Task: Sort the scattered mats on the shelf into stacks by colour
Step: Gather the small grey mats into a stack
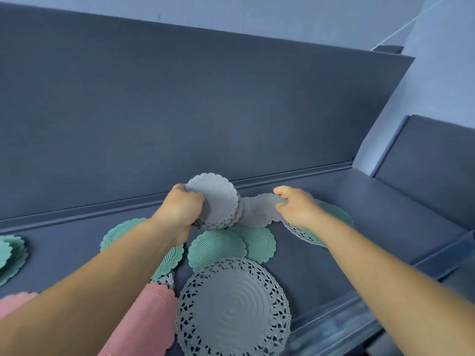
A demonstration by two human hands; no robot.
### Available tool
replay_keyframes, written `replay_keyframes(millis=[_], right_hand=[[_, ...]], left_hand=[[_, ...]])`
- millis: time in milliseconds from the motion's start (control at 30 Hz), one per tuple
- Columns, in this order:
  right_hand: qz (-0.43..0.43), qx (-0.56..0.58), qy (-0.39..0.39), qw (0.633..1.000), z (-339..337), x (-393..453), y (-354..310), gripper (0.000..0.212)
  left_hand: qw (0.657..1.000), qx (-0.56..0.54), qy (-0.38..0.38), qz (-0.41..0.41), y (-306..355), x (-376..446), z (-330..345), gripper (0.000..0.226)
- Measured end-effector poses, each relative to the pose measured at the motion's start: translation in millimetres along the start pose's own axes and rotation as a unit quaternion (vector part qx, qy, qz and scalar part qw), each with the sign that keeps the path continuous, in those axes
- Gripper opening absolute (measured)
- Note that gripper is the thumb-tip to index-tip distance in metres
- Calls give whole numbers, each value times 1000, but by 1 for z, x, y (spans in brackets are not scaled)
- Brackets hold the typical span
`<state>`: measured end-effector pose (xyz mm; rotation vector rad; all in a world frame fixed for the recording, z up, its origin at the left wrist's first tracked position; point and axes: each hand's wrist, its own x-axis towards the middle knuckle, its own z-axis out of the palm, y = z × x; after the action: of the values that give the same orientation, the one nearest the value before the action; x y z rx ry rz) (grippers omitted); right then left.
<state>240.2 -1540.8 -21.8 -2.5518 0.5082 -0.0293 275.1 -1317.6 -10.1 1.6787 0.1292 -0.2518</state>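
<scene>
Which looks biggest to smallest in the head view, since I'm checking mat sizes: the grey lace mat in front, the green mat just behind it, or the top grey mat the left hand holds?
1. Grey lace mat, clearly largest, though nearest the camera.
2. Green mat and top grey mat in the left hand: these look alike, so no ranking.

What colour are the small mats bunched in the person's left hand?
Grey. The mats in the left hand have scalloped edges; the head view shows them.
</scene>
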Motion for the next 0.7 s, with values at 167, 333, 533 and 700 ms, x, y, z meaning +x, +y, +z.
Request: replay_keyframes(millis=[167,333,533,700], right_hand=[[-14,-71,-32,997,-5,14,7,64],[-3,-9,-31,999,-11,24,6,66],[-18,205,-30,978,-10,33,-3,36],[-42,161,-64,984,-4,29,-16,50]], left_hand=[[999,-15,39,-9,-3,0,2,41],[997,-47,61,-21,-3,-6,4,28],[994,-66,86,-16,-4,-10,1,27],[992,-76,100,-18,-2,-12,-6,26]])
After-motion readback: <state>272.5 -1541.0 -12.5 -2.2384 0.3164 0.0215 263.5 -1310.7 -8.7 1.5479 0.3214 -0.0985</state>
